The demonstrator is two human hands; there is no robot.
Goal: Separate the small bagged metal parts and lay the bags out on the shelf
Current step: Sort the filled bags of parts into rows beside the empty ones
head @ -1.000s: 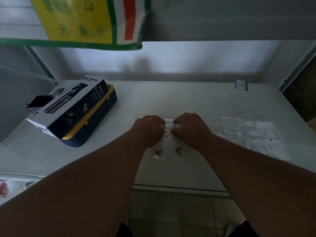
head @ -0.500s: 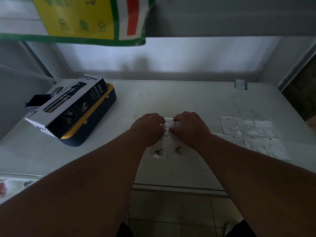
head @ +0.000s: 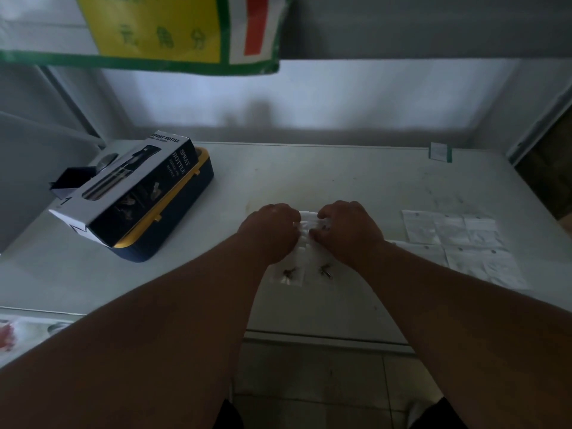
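Two hands meet at mid-shelf — the left hand [head: 270, 232] and right hand [head: 349, 230] each pinch the top of a joined strip of clear bags [head: 305, 258], fingers curled tight on the plastic. Small metal parts [head: 289, 272] sit low in the two near pockets. Bare white shelf [head: 340, 178] stretches far behind, toward its back edge. Right of them, separated bags [head: 458, 239] lie flat in rows; at left, a spray bottle box [head: 130, 187] rests tilted on a blue case [head: 182, 209] — near the front lip, open room.
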